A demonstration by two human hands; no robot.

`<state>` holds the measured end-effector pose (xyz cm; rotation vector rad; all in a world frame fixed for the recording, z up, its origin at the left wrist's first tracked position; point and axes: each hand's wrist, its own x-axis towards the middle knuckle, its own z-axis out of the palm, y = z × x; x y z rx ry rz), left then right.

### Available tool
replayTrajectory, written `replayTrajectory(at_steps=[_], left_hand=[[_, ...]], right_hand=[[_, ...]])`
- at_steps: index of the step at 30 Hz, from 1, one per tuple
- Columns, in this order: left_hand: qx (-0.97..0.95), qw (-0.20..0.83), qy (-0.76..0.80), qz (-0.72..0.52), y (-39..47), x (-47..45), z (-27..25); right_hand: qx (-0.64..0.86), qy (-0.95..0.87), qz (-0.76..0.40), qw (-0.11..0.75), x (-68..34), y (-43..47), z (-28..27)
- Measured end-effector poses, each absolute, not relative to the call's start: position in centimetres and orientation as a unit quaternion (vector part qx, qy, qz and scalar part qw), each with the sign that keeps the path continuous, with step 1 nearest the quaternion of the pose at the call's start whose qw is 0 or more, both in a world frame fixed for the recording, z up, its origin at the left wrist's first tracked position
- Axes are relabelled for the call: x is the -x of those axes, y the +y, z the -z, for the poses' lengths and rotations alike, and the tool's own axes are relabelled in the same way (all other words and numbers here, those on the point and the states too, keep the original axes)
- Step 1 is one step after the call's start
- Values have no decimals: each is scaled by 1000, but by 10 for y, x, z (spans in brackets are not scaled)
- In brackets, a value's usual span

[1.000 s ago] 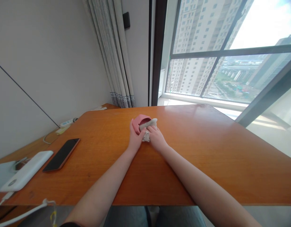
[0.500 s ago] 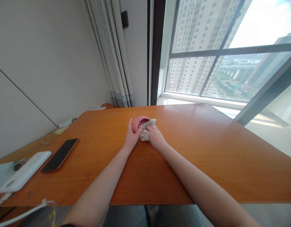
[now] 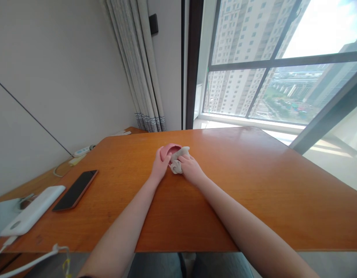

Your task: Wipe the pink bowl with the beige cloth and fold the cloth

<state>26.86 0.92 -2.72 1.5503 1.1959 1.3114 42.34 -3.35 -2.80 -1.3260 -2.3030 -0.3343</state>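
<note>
A pink hollow thing [image 3: 168, 149] with a rounded shell and a wide opening, perhaps a slipper or bowl, is near the middle of the wooden table [image 3: 254, 185]. My left hand [image 3: 159, 166] grips its left side, thumb over the near rim. A crumpled light grey cloth [image 3: 176, 167] lies against the opening and hangs down in front. My right hand [image 3: 191, 169] is closed on this cloth at the right of the pink thing. Its fingertips are partly hidden in the folds.
At left on the table lie a dark phone [image 3: 75, 190] and a white power bank [image 3: 33, 210] with a cable. A power strip [image 3: 83, 151] sits by the wall. Behind the table are a grey curtain [image 3: 138, 65] and a large window [image 3: 254, 88].
The pink thing has turned and shifted slightly left in my left hand, whose fingers now wrap closer around it. The cloth and my right hand have moved only a little.
</note>
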Motion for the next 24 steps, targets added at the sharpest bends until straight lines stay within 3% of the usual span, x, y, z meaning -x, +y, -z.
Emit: replayTrajectory(at_steps=[9,15,21,24], left_hand=[[-572,378,453,-570,1,-283,41],[-678,330,406,-517,14,-260,26],[-519,467,426,-575,-4,-291,40],[-509,464,418,-592,-8,-298,44]], right_hand=[[486,-827,116,258,-422,-32,34],[457,-843,136,250,-429,-28,31],[502,-818,154,236,-427,-32,34],[511,-812,144,243,-422,-33,36]])
